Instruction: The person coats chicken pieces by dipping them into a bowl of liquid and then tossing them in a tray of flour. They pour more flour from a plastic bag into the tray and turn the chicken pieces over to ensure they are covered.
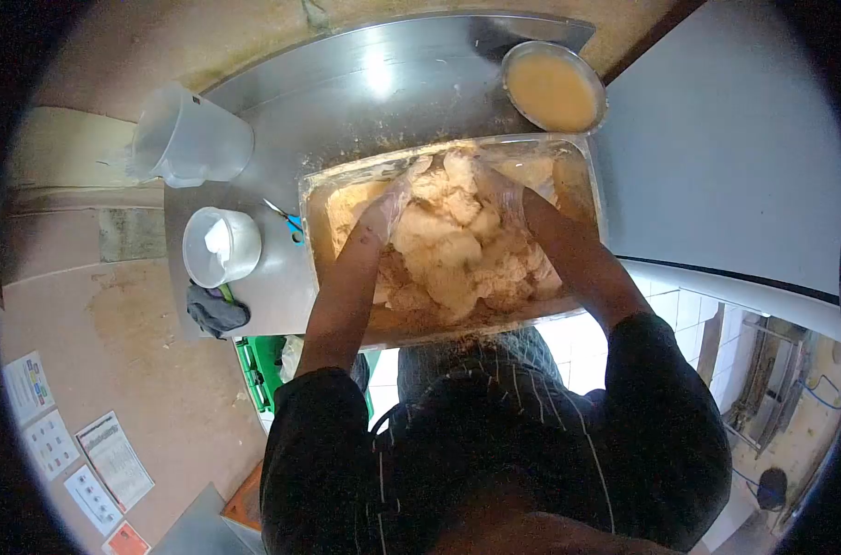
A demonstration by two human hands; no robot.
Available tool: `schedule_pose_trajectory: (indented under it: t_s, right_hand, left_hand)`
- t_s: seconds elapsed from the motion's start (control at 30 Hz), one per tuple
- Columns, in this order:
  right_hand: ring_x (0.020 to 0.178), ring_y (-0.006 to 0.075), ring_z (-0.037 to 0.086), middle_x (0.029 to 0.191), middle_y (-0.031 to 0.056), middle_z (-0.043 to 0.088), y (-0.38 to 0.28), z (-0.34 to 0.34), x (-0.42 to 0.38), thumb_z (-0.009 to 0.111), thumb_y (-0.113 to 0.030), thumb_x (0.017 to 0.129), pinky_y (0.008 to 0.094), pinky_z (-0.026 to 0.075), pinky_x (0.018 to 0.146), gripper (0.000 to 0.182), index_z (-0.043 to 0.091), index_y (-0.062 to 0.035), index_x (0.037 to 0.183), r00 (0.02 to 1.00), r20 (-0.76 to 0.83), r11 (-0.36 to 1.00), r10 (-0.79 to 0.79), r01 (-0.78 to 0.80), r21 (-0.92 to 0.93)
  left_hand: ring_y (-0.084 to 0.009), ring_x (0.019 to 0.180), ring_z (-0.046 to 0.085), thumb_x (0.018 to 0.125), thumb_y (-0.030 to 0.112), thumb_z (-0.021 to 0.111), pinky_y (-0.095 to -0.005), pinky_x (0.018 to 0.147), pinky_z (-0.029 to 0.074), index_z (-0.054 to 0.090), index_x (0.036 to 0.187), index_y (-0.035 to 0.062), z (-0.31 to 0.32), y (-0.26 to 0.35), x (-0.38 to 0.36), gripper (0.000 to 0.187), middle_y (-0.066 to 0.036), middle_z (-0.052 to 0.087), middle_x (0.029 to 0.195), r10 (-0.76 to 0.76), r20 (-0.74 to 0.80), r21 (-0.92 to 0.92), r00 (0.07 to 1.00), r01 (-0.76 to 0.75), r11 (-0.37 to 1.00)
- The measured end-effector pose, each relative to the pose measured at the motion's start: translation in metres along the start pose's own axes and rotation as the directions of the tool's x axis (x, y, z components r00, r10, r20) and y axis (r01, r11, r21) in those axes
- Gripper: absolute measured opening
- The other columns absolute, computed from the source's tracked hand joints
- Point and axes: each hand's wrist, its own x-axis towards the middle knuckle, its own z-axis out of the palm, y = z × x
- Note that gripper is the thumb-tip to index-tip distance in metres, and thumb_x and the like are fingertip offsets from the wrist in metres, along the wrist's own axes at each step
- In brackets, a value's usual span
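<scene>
A clear plastic tub (598, 199) on the steel counter holds a pale orange, flour-like coating and a heap of flour-coated pieces (453, 245), which look like raw meat. Both of my arms reach into it. My left hand (397, 199) is dusted with flour and cupped against the left side of the heap. On the opposite side my right hand (502, 190), also floury, curves round the pieces. Between the two hands the pieces are gathered up together. Most of my fingertips are buried in or hidden behind the coated pieces.
A steel bowl of orange-beige liquid (555, 90) stands behind the tub's right corner. To the left are a translucent bucket (194, 139), a smaller white tub (222, 245), blue-handled scissors (294, 227) and a dark cloth (217, 312). A green crate (257, 370) sits below the counter.
</scene>
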Motion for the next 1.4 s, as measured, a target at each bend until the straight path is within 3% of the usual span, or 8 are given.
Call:
schedule_pose_trajectory:
  t_s: [0.03,0.1,0.17,0.4,0.67,0.93,1.17,1.4]
  right_hand:
    - [0.135,0.0252,0.041,0.149,0.0127,0.041,-0.014,-0.004,-0.007,0.037,-0.038,0.104,0.0403,0.028,0.115,0.052,0.042,-0.0078,0.145,0.993,0.029,0.988,0.115,-0.117,0.096]
    - [0.134,0.0251,0.042,0.147,0.0131,0.043,-0.047,-0.013,-0.031,0.037,-0.039,0.103,0.0403,0.029,0.115,0.052,0.042,-0.0078,0.144,0.959,0.082,0.949,0.272,-0.282,0.141]
    - [0.133,0.0251,0.043,0.146,0.0135,0.044,-0.086,-0.023,-0.064,0.038,-0.040,0.103,0.0402,0.029,0.114,0.052,0.043,-0.0077,0.144,0.916,0.119,0.915,0.382,-0.393,0.093]
    - [0.129,0.0250,0.047,0.142,0.0146,0.049,-0.151,-0.063,-0.118,0.040,-0.042,0.102,0.0400,0.031,0.112,0.053,0.046,-0.0076,0.142,0.777,-0.063,0.774,0.627,-0.630,-0.062]
    - [0.119,0.0226,0.055,0.135,0.0122,0.056,-0.016,0.021,-0.002,0.042,-0.052,0.099,0.0409,0.035,0.109,0.059,0.045,-0.0124,0.143,0.954,0.064,0.824,-0.295,0.287,-0.488]
    - [0.128,0.0240,0.047,0.144,0.0122,0.047,-0.098,-0.045,-0.076,0.043,-0.054,0.098,0.0426,0.031,0.112,0.063,0.039,-0.0141,0.147,0.900,0.016,0.894,0.436,-0.435,0.106]
    - [0.138,0.0259,0.037,0.152,0.0126,0.036,-0.121,-0.045,-0.141,0.043,-0.058,0.097,0.0437,0.026,0.115,0.069,0.032,-0.0167,0.151,0.769,-0.108,0.775,0.629,-0.632,0.009]
    - [0.145,0.0275,0.025,0.158,0.0153,0.025,-0.031,0.021,-0.086,0.044,-0.068,0.091,0.0483,0.023,0.116,0.083,0.028,-0.0145,0.153,0.723,0.042,0.711,0.690,-0.687,0.152]
  left_hand:
    - [-0.0290,0.145,0.021,0.095,0.051,0.051,-0.0535,0.116,0.027,0.021,0.153,0.0175,0.025,0.067,0.040,0.074,-0.017,0.016,0.159,-0.406,-0.128,-0.021,0.905,0.407,0.913]
    - [-0.0312,0.145,0.021,0.094,0.057,0.049,-0.0582,0.115,0.025,0.022,0.153,0.0160,0.083,0.219,0.133,0.077,-0.016,0.017,0.159,-0.948,-0.298,-0.511,0.112,0.820,0.257]
    - [-0.0304,0.144,0.023,0.092,0.064,0.046,-0.0540,0.114,0.028,0.024,0.152,0.0133,0.017,0.101,0.029,0.082,-0.013,0.020,0.159,-0.811,-0.306,-0.347,0.498,0.735,0.583]
    - [-0.0294,0.145,0.021,0.092,0.065,0.045,-0.0525,0.115,0.024,0.023,0.153,0.0143,-0.047,0.138,-0.036,0.082,-0.013,0.017,0.160,-0.708,-0.507,-0.084,0.491,0.790,0.608]
    - [-0.0282,0.146,0.019,0.093,0.065,0.043,-0.0509,0.117,0.019,0.022,0.154,0.0154,0.043,0.121,0.041,0.082,-0.012,0.014,0.161,-0.795,-0.386,-0.272,0.467,0.766,0.582]
    - [-0.0271,0.147,0.017,0.093,0.065,0.041,-0.0493,0.119,0.014,0.021,0.154,0.0166,-0.059,0.051,-0.079,0.081,-0.012,0.011,0.162,-0.698,-0.316,-0.324,0.643,0.618,0.716]
    - [-0.0289,0.143,0.026,0.094,0.065,0.040,-0.0501,0.119,0.016,0.020,0.155,0.0156,0.082,0.171,-0.101,0.080,-0.015,0.015,0.160,-0.392,-0.887,-0.118,0.244,0.702,0.703]
    - [-0.0307,0.139,0.036,0.095,0.064,0.038,-0.0509,0.118,0.019,0.019,0.155,0.0147,0.113,0.118,-0.022,0.080,-0.019,0.020,0.158,-0.810,-0.530,-0.399,0.251,0.769,0.499]
